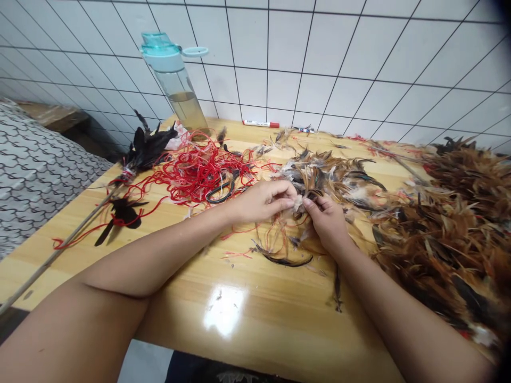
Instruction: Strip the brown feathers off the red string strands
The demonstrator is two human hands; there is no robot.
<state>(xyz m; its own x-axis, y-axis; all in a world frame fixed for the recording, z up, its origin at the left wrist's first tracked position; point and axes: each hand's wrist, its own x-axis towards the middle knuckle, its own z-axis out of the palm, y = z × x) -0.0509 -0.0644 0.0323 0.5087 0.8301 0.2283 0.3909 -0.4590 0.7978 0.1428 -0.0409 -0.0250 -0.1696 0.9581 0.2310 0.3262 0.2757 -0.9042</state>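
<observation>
In the middle of the wooden table, my left hand point(263, 202) and my right hand point(325, 221) meet, fingertips pinching a small tuft of pale brown feathers point(297, 205). Just beyond them lies a loose heap of brown and black rooster feathers point(329, 178). A much larger feather pile point(451, 234) covers the right side of the table. Left of my left hand, black-handled scissors point(223, 189) rest in a tangle of red string point(203, 173). A thin stick point(67, 239) runs toward the far left, with black feathers point(146, 149) bound near its tip.
The yellow wooden table point(223, 255) has a glossy top, and its near edge runs below my forearms. A water bottle point(173, 80) and a red marker point(261, 124) stand at the far edge by the white tiled wall point(279, 48). Patterned cloth point(35, 175) lies beyond the left edge.
</observation>
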